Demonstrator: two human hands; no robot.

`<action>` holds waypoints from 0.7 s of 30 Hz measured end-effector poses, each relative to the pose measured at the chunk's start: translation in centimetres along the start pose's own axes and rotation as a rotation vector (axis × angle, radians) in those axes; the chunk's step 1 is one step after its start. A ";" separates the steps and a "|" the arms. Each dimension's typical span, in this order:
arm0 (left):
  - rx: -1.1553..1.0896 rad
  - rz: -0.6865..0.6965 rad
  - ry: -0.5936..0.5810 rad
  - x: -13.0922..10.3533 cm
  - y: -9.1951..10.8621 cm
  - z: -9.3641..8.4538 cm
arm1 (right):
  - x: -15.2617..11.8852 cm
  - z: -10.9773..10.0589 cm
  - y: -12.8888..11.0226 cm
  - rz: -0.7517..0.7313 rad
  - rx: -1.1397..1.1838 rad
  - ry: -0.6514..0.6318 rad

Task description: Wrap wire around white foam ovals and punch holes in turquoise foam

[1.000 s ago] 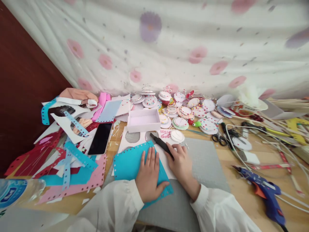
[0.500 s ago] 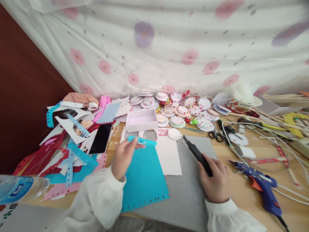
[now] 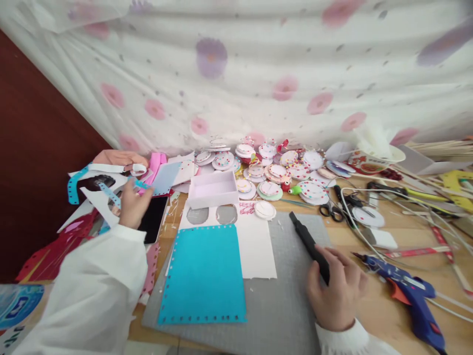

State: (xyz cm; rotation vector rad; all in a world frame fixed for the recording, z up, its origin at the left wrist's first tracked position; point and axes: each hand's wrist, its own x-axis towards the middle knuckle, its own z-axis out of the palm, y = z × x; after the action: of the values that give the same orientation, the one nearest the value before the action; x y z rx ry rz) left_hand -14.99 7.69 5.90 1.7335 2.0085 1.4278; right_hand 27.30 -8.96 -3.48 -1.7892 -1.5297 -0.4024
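My left hand point(image 3: 133, 203) is over the scrap pile at the left, beside the black phone point(image 3: 154, 220), its fingers closed round a small blue paper strip point(image 3: 142, 184). In my right hand point(image 3: 335, 291) is a black utility knife point(image 3: 309, 245), pointing up and left above the grey cutting mat point(image 3: 288, 296). The blue sheet point(image 3: 205, 276), with punched holes along its edges, lies flat on the mat. It partly covers a white sheet point(image 3: 257, 249). Behind the sheets stands a shallow white box point(image 3: 213, 190).
Stacked decorated paper discs point(image 3: 277, 172) line the back. At the right lie scissors point(image 3: 331, 212), a blue glue gun point(image 3: 410, 291), cables and a white charger point(image 3: 380, 237). A water bottle point(image 3: 22, 305) is at the lower left, near red scraps point(image 3: 61, 246).
My left hand has moved left from above the blue sheet to the scrap pile with the strip. The blue sheet has turned and now lies straighter. My right hand still holds the knife, slightly lower.
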 end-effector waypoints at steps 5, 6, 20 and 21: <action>0.243 0.367 -0.394 -4.4 1.8 4.3 | -1.9 -1.3 -6.4 -0.190 0.246 -0.437; 0.326 0.447 -0.434 -4.8 1.8 5.0 | -2.5 -1.3 -8.0 -0.159 0.234 -0.530; 0.432 0.569 -0.171 -5.8 4.9 0.8 | -2.5 -1.4 -6.8 0.074 0.720 -0.662; 0.406 0.568 -0.159 -6.4 5.2 0.0 | -1.8 -1.9 -5.6 0.068 0.743 -0.644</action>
State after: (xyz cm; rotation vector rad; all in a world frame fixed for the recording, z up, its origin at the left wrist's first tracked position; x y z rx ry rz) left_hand -9.17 1.86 6.60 2.6565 1.9010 0.9762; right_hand 21.95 -11.49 -1.54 -1.3959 -1.7043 0.7654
